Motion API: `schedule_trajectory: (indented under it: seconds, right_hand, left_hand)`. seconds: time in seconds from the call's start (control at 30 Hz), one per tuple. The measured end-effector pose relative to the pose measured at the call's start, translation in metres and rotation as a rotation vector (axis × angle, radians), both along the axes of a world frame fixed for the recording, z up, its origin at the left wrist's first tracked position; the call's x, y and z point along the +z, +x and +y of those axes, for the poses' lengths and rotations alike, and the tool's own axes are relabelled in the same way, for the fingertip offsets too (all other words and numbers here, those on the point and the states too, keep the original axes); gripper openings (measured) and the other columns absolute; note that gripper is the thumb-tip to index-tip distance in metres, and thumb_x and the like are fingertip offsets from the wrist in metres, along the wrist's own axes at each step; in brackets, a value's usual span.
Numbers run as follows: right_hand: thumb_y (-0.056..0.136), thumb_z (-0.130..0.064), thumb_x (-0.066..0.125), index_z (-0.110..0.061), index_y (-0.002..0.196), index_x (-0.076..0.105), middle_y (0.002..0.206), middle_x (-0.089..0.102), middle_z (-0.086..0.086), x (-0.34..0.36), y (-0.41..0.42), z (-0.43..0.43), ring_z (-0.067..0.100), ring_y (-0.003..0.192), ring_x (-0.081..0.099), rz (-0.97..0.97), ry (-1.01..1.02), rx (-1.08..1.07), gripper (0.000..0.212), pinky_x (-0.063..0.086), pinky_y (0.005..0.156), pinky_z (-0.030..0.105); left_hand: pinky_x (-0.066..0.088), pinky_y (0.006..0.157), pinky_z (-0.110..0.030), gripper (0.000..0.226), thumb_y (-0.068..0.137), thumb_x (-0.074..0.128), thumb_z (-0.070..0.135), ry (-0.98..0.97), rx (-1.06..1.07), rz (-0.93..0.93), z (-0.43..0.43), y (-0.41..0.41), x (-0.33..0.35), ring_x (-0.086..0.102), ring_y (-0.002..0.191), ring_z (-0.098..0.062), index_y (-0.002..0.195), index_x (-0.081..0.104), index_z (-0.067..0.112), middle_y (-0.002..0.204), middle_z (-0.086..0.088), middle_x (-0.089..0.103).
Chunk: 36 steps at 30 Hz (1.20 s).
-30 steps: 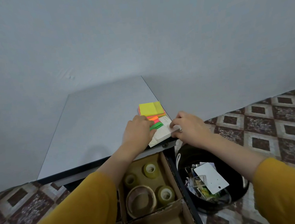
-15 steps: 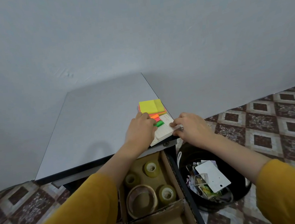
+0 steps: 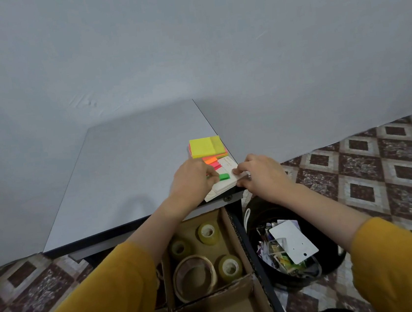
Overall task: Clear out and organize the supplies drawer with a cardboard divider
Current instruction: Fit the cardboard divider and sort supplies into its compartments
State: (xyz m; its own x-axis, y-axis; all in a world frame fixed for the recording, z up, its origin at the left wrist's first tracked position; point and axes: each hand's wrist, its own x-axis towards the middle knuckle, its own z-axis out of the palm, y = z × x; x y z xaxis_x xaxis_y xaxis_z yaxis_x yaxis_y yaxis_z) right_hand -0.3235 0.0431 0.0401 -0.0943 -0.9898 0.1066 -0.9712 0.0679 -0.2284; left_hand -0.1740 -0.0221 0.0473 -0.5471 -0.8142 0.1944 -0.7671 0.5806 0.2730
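Note:
A white card of sticky flags lies at the desk's front right corner, with orange, pink and green flags on it. My left hand pinches the green flag at its left end. My right hand grips the card's right edge between thumb and fingers. A yellow sticky-note pad sits just behind the card. Below the desk the drawer stands open with a cardboard divider in it; several tape rolls lie in its far compartment.
The grey desk top stretches to the left and back to a grey wall. A black waste bin with paper scraps and a white card stands on the tiled floor right of the drawer.
The view tilted slightly. My left fingers have shifted onto the green flag, which now shows more to the right of them. My right hand stays on the card's edge.

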Motion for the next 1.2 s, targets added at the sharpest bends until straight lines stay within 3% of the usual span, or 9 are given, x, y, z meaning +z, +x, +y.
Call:
schedule_trajectory:
  seconds: [0.2,0.3,0.47,0.6,0.73,0.97,1.07,1.2]
  right_hand:
    - [0.091,-0.033,0.057,-0.023,0.127,0.058,0.12,0.054,0.004,0.001,0.0,0.001,0.023,0.109,0.053,-0.004,-0.004,0.001,0.037,0.038,0.08,0.027]
    - [0.09,-0.032,0.058,-0.023,0.126,0.059,0.119,0.054,0.005,0.001,0.001,0.0,0.024,0.108,0.053,-0.011,-0.006,-0.003,0.037,0.037,0.08,0.027]
    - [0.09,-0.032,0.058,-0.023,0.126,0.058,0.118,0.054,0.004,0.001,0.0,0.0,0.023,0.108,0.053,-0.013,-0.005,-0.005,0.037,0.031,0.074,0.025]
    - [0.091,-0.031,0.058,-0.022,0.127,0.058,0.118,0.053,0.005,-0.001,0.001,0.0,0.023,0.108,0.052,-0.026,-0.005,-0.008,0.037,0.03,0.075,0.024]
    - [0.09,-0.031,0.059,-0.022,0.126,0.058,0.118,0.053,0.005,-0.001,0.0,0.0,0.023,0.109,0.052,-0.039,-0.002,-0.013,0.037,0.032,0.077,0.024]
    - [0.091,-0.03,0.057,-0.021,0.125,0.059,0.117,0.054,0.007,0.0,0.002,0.0,0.026,0.109,0.053,-0.013,0.005,-0.002,0.036,0.038,0.083,0.03]
    - [0.091,-0.03,0.057,-0.02,0.125,0.059,0.116,0.054,0.007,0.0,0.002,0.001,0.026,0.108,0.053,-0.019,0.002,-0.005,0.035,0.038,0.082,0.029]
    - [0.091,-0.029,0.057,-0.02,0.126,0.058,0.117,0.053,0.008,0.001,0.001,0.001,0.027,0.108,0.053,-0.022,0.008,-0.003,0.036,0.039,0.082,0.029]
  left_hand:
    - [0.042,0.073,-0.024,0.013,0.078,0.073,0.019,0.147,0.054,0.052,-0.006,-0.005,0.009,0.057,0.086,-0.017,0.091,0.074,0.015,0.091,-0.002,0.068]
    - [0.046,0.078,-0.028,0.013,0.077,0.074,0.016,0.199,0.023,-0.004,-0.008,-0.008,0.014,0.057,0.088,-0.017,0.09,0.07,0.016,0.087,0.001,0.064]
    - [0.041,0.079,-0.024,0.029,0.078,0.074,0.017,0.26,0.028,-0.01,-0.012,-0.01,0.015,0.054,0.088,-0.015,0.107,0.069,0.017,0.094,0.001,0.062]
    - [0.043,0.078,-0.023,0.029,0.077,0.076,0.015,0.308,0.046,0.017,-0.013,-0.013,0.015,0.055,0.085,-0.014,0.105,0.07,0.013,0.101,-0.005,0.067]
    - [0.044,0.08,-0.024,0.029,0.077,0.075,0.012,0.315,0.057,-0.001,-0.013,-0.016,0.015,0.059,0.094,-0.019,0.106,0.07,0.01,0.1,-0.005,0.067]
    - [0.035,0.055,-0.001,0.021,0.077,0.069,0.002,0.284,-0.021,0.039,-0.01,-0.015,0.014,0.049,0.074,-0.008,0.097,0.069,0.006,0.086,0.001,0.057]
    - [0.034,0.054,-0.004,0.019,0.076,0.069,0.003,0.242,-0.036,0.036,-0.009,-0.014,0.013,0.046,0.065,-0.004,0.094,0.069,0.009,0.081,0.002,0.057]
    - [0.032,0.058,-0.008,0.017,0.076,0.065,0.002,0.149,-0.014,0.103,-0.009,-0.012,0.006,0.049,0.072,-0.011,0.09,0.068,0.012,0.077,0.004,0.056]
